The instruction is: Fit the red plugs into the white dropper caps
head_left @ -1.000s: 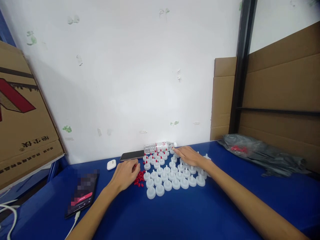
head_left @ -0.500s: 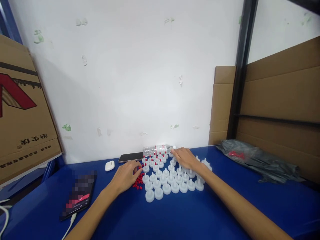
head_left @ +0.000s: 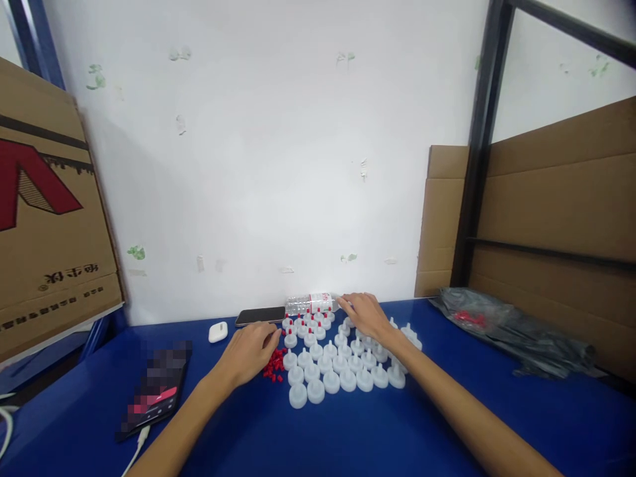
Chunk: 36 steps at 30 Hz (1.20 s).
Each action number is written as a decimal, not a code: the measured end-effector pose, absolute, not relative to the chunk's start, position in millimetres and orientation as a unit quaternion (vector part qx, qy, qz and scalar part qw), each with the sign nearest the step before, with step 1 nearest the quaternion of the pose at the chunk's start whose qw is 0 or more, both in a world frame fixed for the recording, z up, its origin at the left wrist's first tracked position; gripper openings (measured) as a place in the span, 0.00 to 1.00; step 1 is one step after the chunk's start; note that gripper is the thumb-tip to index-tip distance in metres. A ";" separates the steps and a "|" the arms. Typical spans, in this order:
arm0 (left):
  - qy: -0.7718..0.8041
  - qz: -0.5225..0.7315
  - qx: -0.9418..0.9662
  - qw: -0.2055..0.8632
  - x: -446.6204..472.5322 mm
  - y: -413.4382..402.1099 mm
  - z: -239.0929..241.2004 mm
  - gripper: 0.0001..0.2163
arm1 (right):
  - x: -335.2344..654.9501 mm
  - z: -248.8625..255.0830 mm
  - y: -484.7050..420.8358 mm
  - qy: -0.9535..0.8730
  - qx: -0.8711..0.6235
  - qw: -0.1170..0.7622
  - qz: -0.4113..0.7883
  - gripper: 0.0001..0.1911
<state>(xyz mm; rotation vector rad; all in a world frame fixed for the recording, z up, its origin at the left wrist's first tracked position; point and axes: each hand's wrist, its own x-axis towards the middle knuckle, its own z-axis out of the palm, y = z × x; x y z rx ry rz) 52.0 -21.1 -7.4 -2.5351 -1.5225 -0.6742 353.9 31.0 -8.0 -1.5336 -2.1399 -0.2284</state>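
Blue table (head_left: 318,440), left fingers (head_left: 265,330) by red caps (head_left: 274,362), right fingers (head_left: 356,307) by bottle (head_left: 309,304), grips unclear.

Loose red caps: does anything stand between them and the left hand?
Nothing visible does: the left hand is close beside the loose red caps, and the white lids stand on their other side.

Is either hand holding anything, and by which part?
Cannot be told: left hand is by the red caps, right hand by the white caps; anything pinched is too small or hidden.
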 end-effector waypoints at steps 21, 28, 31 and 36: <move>-0.400 -0.261 -0.878 0.028 86.0 -56.2 -2.2 0.11 | 282.8 -2.0 -47.1 -0.900 -0.297 0.277 -0.159 0.10; -0.411 -0.390 -0.793 -0.221 85.6 -50.6 4.2 0.20 | 300.6 -1.0 -15.0 -0.910 -0.278 0.260 -0.163 0.08; -0.433 -0.472 -0.719 -0.271 68.2 -40.4 11.7 0.21 | 336.4 3.3 8.0 -0.850 -0.408 0.312 -0.117 0.07; -0.531 -0.318 -0.785 0.034 47.8 -28.5 11.0 0.17 | 402.6 2.1 29.6 -0.765 -0.540 0.342 -0.076 0.14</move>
